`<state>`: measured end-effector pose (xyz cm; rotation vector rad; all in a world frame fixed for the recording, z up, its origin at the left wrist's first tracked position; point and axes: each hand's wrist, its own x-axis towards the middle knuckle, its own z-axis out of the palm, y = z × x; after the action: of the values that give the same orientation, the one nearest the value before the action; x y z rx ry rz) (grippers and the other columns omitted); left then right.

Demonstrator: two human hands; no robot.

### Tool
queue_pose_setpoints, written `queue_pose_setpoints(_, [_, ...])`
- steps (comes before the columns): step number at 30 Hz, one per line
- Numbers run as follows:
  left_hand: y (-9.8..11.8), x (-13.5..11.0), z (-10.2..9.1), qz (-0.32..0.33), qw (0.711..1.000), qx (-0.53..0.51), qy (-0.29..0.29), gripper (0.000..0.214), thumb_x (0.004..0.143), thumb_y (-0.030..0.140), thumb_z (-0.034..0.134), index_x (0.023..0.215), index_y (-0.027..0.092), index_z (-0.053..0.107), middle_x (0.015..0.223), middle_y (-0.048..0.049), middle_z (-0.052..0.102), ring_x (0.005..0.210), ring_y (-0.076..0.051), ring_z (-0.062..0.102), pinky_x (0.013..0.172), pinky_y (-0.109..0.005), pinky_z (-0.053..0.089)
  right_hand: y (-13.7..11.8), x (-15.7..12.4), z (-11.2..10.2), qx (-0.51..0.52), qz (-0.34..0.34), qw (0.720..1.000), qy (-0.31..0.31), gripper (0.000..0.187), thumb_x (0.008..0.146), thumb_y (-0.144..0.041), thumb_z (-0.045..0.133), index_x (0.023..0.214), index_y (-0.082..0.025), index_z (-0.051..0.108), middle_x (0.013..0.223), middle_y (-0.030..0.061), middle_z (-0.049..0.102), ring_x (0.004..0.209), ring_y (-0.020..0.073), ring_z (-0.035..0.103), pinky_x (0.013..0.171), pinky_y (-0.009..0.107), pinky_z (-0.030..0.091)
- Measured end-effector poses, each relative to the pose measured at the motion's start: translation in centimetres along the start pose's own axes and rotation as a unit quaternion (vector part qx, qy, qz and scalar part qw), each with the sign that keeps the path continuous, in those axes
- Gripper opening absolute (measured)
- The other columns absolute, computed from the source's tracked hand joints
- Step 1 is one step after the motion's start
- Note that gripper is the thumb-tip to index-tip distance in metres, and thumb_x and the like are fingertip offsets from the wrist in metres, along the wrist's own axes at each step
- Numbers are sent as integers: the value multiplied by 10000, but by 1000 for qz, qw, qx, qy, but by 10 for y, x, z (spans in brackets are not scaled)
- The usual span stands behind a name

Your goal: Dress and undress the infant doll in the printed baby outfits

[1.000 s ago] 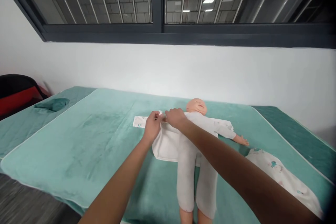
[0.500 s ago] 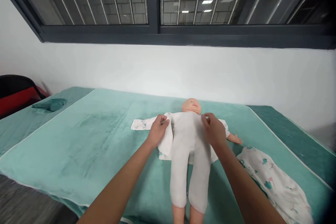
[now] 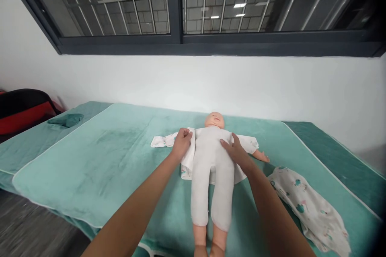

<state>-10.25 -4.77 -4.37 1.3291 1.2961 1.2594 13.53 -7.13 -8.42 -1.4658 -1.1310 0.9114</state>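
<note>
A baby doll (image 3: 211, 168) lies on its back on a teal blanket (image 3: 105, 160), head toward the wall. It lies on an opened white printed garment (image 3: 188, 160) that spreads out under its torso. My left hand (image 3: 181, 144) is closed on the left flap of that garment beside the doll's shoulder. My right hand (image 3: 234, 149) lies flat with fingers stretched out on the right side of the doll's torso. An empty printed sleeve (image 3: 161, 141) extends to the left.
A second printed white cloth (image 3: 307, 207) lies crumpled on the blanket at the right. A small teal bundle (image 3: 66, 120) sits at the far left. A red and black object (image 3: 21, 110) stands beyond the bed's left end. The wall and a barred window are behind.
My right hand has crossed from the left flap over the doll's chest to its right side and opened flat. The garment's left flap has been drawn open off the doll.
</note>
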Motion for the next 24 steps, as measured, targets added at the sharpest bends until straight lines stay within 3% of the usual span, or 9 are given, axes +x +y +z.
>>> queue_pose_setpoints(3, [-2,8,2,21,1000,13,18,128,864,330,573,867,215,517,780,32,531,702,-115,469,663,-226,377,-11,-2,14,14,43,998,-43,1155,651,-616,793,1568,-230,207,1522,202,423,1360,327,479,1100,492,420])
queue_pose_setpoints(6, [0,17,1,32,999,17,23,126,880,337,553,872,219,510,762,40,527,701,-114,463,666,-226,370,-14,-4,34,67,40,994,-72,1122,690,-587,775,1578,-291,157,1529,168,428,1318,298,534,1040,451,493])
queue_pose_setpoints(11, [25,27,-5,37,999,11,-15,210,894,438,551,939,234,539,701,49,525,587,-104,430,550,-226,324,1,-7,61,151,60,986,-35,1024,761,-585,705,1574,-320,141,1592,138,336,1372,273,485,1017,412,524])
queue_pose_setpoints(15, [43,26,2,54,995,40,-70,179,881,401,573,911,225,585,678,45,538,553,-97,417,517,-222,300,9,-11,66,211,62,975,-30,994,765,-553,727,1558,-372,156,1601,117,311,1404,258,444,1053,410,495])
queue_pose_setpoints(19, [59,1,18,53,987,102,-115,136,844,275,580,792,179,661,788,-23,664,584,-116,549,517,-228,368,10,-11,63,199,67,977,-31,966,783,-555,698,1556,-368,150,1599,125,305,1395,260,453,1036,407,506])
queue_pose_setpoints(22, [75,-35,23,21,963,113,-244,261,903,348,513,890,195,724,789,-51,703,562,-159,632,448,-242,378,12,-11,60,157,40,986,-30,922,815,-572,639,1565,-346,154,1584,134,335,1392,279,454,1054,450,484])
queue_pose_setpoints(24, [78,-57,16,48,954,110,-274,301,938,360,474,1016,237,738,841,-53,728,697,-199,686,538,-268,476,15,-11,59,134,20,990,-32,903,827,-576,614,1570,-331,163,1549,132,396,1372,287,476,1061,475,473])
